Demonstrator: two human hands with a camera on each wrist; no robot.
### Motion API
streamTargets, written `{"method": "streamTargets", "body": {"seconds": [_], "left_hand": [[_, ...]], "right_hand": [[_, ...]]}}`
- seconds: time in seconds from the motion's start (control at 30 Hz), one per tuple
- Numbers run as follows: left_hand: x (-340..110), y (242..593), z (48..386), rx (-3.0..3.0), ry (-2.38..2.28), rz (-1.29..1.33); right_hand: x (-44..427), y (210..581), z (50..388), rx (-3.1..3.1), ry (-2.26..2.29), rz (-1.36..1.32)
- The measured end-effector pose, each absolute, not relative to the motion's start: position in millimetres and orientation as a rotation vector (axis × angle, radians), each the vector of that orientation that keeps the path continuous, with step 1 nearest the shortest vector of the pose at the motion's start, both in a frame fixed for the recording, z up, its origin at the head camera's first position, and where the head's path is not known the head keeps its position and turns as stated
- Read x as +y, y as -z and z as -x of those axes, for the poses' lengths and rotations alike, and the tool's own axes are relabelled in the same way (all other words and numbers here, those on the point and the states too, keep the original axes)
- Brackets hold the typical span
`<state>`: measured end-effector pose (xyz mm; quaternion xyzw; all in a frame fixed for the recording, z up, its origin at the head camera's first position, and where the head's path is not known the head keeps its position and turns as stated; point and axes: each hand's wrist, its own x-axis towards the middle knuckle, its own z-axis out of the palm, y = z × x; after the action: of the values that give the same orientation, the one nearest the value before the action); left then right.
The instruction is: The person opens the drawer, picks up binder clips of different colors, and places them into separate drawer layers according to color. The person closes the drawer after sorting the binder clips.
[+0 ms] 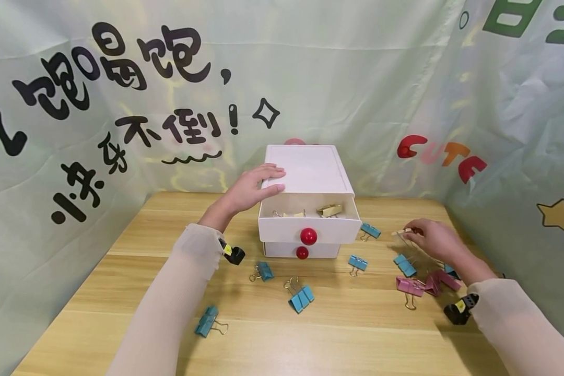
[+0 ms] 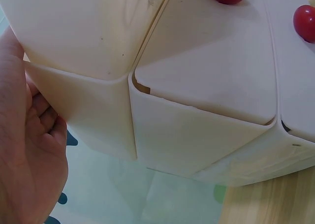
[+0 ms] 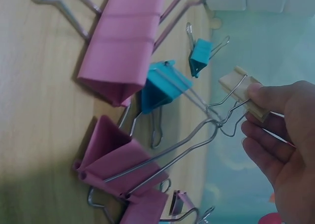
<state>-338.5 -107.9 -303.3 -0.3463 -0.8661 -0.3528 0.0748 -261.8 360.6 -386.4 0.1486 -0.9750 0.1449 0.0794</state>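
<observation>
My left hand (image 1: 258, 185) rests on the top left edge of a white drawer box (image 1: 310, 164), its fingers lying over the lid. The upper drawer (image 1: 282, 230) is pulled out and holds a few yellowish binder clips (image 1: 330, 210). My right hand (image 1: 434, 237) pinches a cream binder clip (image 3: 241, 88) between thumb and fingers, off to the right of the box. In the right wrist view its wire handles cross those of a pink binder clip (image 3: 118, 160); whether they are hooked together I cannot tell. Below the hand lies a blue binder clip (image 1: 405, 265).
Several more blue binder clips (image 1: 302, 298) lie scattered before the box and beside it. Pink binder clips (image 1: 410, 286) are clustered at the right of the wooden table (image 1: 338, 339). A printed cloth (image 1: 348, 83) hangs behind and along both sides.
</observation>
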Motion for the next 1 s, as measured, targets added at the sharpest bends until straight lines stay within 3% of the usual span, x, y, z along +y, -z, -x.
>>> {"method": "streamTargets", "body": {"seconds": [1.0], "left_hand": [[-108, 303, 337, -2.595, 1.087, 1.024]], "right_hand": [[300, 328, 242, -2.594, -0.486, -0.604]]}}
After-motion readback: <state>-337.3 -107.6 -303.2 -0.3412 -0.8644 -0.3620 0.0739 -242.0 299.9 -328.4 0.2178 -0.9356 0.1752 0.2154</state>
